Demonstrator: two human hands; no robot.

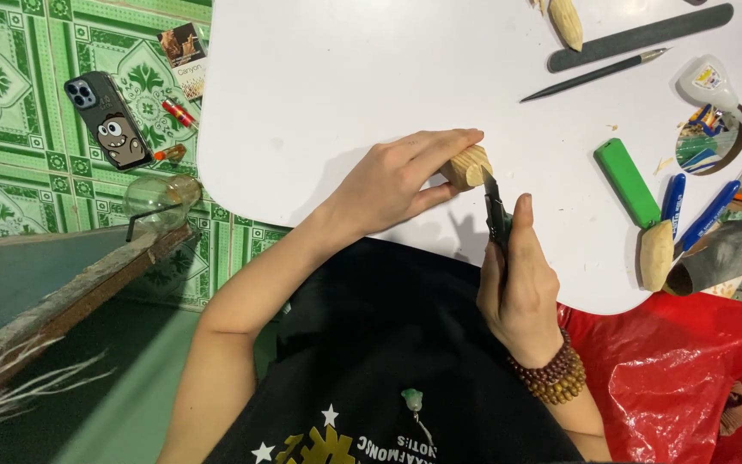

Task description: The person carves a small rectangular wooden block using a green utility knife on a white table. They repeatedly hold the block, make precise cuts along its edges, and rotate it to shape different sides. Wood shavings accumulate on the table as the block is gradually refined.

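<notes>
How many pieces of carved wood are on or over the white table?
3: one wood piece held in the left hand, one lying near the table's right edge, one at the top edge, partly cut off.

Wood block [467,167]: pale, raw, matt, grain visible on cut end. Knife [497,215]: dark metal blade, dull. Surface [319,86]: white, smooth, low sheen. Green lighter [627,182]: glossy plastic. Bag [689,369]: red, shiny, crinkled plastic. Bracelet [551,374]: brown polished wooden beads. Floor tiles [10,86]: green, patterned, glazed.
</notes>
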